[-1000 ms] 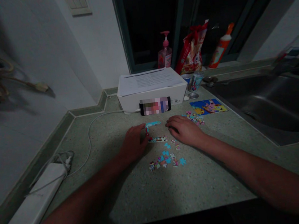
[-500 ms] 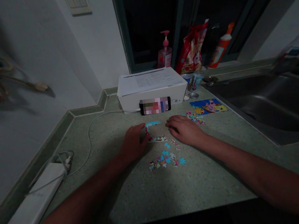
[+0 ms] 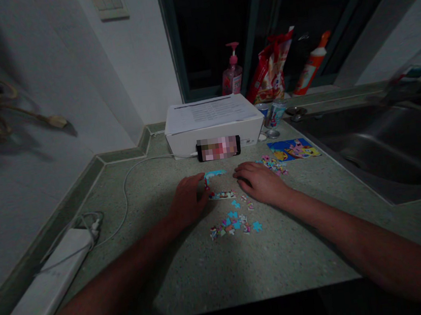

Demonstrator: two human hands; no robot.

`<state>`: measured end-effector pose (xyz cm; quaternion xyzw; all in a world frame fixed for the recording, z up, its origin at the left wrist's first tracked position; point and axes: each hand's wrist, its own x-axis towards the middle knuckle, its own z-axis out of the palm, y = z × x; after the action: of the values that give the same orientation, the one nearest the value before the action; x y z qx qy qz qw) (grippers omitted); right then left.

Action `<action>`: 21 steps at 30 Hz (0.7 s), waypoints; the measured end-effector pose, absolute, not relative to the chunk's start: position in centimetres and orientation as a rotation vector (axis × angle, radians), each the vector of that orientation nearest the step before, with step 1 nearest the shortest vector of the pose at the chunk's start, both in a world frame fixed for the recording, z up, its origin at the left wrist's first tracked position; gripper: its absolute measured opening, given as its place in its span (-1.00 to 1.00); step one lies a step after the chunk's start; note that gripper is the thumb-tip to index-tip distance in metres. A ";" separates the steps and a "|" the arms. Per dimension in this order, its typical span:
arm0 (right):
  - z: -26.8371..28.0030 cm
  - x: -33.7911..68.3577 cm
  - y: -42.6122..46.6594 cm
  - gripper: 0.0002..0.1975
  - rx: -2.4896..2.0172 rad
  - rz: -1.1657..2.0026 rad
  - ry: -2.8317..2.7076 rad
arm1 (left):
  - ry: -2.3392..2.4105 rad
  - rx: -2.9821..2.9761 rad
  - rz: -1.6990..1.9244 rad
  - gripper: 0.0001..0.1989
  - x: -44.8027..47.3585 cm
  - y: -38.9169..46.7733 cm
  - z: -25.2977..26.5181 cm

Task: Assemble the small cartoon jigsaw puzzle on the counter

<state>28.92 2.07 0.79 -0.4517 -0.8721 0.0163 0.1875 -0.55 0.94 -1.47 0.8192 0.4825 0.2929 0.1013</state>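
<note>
A partly joined jigsaw puzzle lies on the counter, its top, left and bottom edges forming a frame around bare counter. My left hand rests at its left edge, thumb and fingers apart, covering part of that side. To the right of the puzzle, my right hand lies on the counter with loosely bent fingers and nothing visible in it. Loose jigsaw pieces in blue and mixed colours are scattered below the frame. Another pile of pieces sits just beyond my right hand, partly hidden by it.
A phone leans against a white box, its cable running left to a power strip. A blue cartoon picture card lies near the sink. Cans, a pump bottle and a red bag stand behind.
The picture on the phone screen differs slightly. Both hands and the puzzle pieces stay where they were.
</note>
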 end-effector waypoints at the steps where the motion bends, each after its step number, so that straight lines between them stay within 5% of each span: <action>1: 0.8 28.9 2.0 -0.77 -1.274 0.046 -2.454 | 1.423 2.421 0.864 -0.57 -0.5 1.0 -1.5; 21: 1.2 28.9 1.9 -0.77 -1.302 0.040 -2.464 | 1.454 2.374 0.972 -0.48 -1.0 1.0 -1.2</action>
<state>28.89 1.91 1.19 -0.4598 -0.8703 0.0142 0.1761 -1.00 1.02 -1.24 0.8014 0.4908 0.3280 0.0964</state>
